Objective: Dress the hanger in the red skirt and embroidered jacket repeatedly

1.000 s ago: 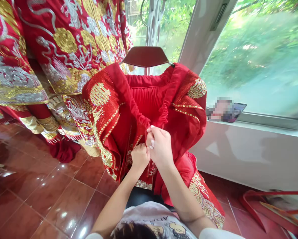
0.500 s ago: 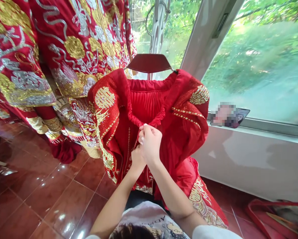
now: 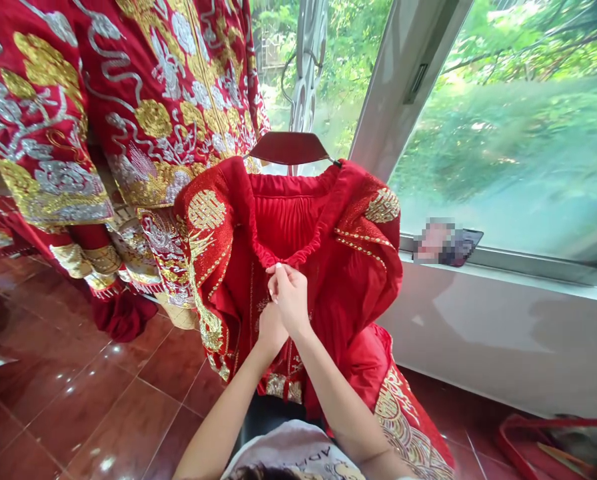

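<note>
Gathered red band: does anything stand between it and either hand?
Nothing visible blocks the right hand; its fingers pinch the gathered band. That hand partly hides the left hand, whose contact is unclear.

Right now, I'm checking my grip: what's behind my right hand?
Behind the right hand: red garment and part of the left hand; the left fingertips and anything they hold are covered.

The gathered red band [image 3: 308,249], earlier a steep V, now dips in a rounder curve, its six-o'clock point pinched by the right hand [image 3: 292,293]. The left hand [image 3: 272,327] moves from the right's eight o'clock to seven, now partly covered.
</note>
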Tool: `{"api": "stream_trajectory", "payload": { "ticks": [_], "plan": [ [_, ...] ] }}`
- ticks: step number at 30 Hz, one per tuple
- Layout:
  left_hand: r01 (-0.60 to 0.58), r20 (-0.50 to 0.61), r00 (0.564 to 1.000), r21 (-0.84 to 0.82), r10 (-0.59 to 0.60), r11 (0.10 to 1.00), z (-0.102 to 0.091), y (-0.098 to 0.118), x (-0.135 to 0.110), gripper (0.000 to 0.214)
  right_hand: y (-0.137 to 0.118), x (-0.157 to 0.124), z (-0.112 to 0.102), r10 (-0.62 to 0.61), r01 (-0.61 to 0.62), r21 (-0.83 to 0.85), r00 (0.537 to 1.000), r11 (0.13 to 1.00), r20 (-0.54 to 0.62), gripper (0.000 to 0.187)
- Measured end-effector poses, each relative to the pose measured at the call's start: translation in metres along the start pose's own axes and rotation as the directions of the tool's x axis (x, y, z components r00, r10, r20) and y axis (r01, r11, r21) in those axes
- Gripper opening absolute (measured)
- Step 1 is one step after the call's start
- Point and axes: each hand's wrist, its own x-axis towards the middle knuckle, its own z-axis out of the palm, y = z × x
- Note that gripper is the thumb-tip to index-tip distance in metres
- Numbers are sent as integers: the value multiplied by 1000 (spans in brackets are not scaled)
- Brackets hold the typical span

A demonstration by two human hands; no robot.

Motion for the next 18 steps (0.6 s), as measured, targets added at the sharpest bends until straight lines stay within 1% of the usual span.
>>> {"api": "stream_trajectory", "payload": {
  "ticks": [1, 2, 3, 4, 5, 6, 7, 8, 9, 10, 11, 14, 16, 18],
  "plan": [
    [-2, 9, 1000, -16, 2, 1000, -6, 0, -3, 20, 5, 1, -8, 14, -13, -43, 999, 999, 33, 37],
    [-4, 1, 1000, -55, 4, 998, -13, 1, -7, 23, 9, 0, -16, 5, -2, -92, 999, 996, 37, 38],
    [-10, -26, 1000, -118, 7, 993, -20, 1, -10, 27, 11, -1, -25, -32, 32, -143, 999, 989, -2, 37],
    [-24, -82, 997, -196, 8, 980, -28, 3, -12, 30, 12, -3, -35, -98, 82, -197, 992, 977, -73, 36],
    [-48, -163, 987, -272, 3, 961, -36, 5, -13, 31, 12, -4, -43, -175, 133, -255, 973, 958, -150, 33],
    [-81, -261, 965, -327, -8, 942, -43, 8, -14, 29, 13, -4, -50, -241, 172, -311, 950, 935, -200, 30],
    [-116, -355, 935, -350, -18, 930, -50, 11, -13, 28, 14, -3, -55, -282, 194, -361, 936, 912, -209, 29],
    [-140, -429, 903, -336, -18, 932, -55, 15, -11, 30, 15, -1, -59, -295, 204, -400, 938, 894, -183, 30],
    [-151, -473, 881, -301, -10, 942, -59, 20, -8, 34, 17, 2, -60, -285, 205, -423, 949, 883, -133, 32],
    [-146, -487, 873, -260, 1, 955, -62, 24, -5, 37, 19, 6, -61, -262, 204, -430, 962, 879, -81, 34],
    [-136, -473, 881, -220, 16, 966, -64, 29, -1, 37, 22, 10, -60, -241, 201, -425, 970, 883, -42, 34],
    [-101, -390, 920, -137, 41, 985, -65, 37, 10, 30, 26, 18, -54, -224, 212, -379, 975, 901, 14, 27],
    [-113, -374, 925, -116, 62, 987, -63, 37, 12, 28, 27, 18, -53, -235, 231, -366, 971, 901, 35, 22],
    [-157, -387, 917, -132, 95, 979, -58, 31, 9, 29, 29, 16, -55, -245, 240, -382, 969, 893, 36, 22]
  ]
}}
